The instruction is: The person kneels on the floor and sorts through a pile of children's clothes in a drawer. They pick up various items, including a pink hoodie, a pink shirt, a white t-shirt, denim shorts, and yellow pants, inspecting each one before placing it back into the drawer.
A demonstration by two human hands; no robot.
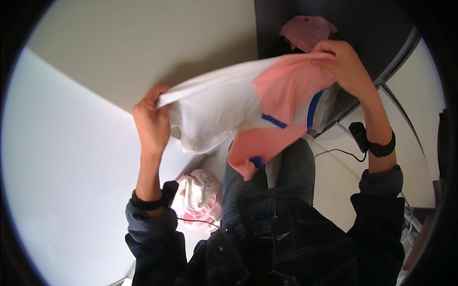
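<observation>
A white and pink garment [222, 96] with blue trim is stretched in the air between my two hands. My left hand [152, 114] pinches the white end. At the pink end, my right hand [338, 64] grips the upper edge. Pink parts with blue bands hang down in front of my thighs. The garment's exact kind cannot be made out. Just behind my right hand, a folded pink cloth [307, 32] lies in a dark recess, partly covered by the hand.
White and pink clothing [198, 193] sits in a heap beside my leg, at the left. A pale panel [161, 35] stands ahead, and a dark curved edge [393, 64] runs at the right. Each wrist wears a strapped black device [381, 144]; cables run nearby.
</observation>
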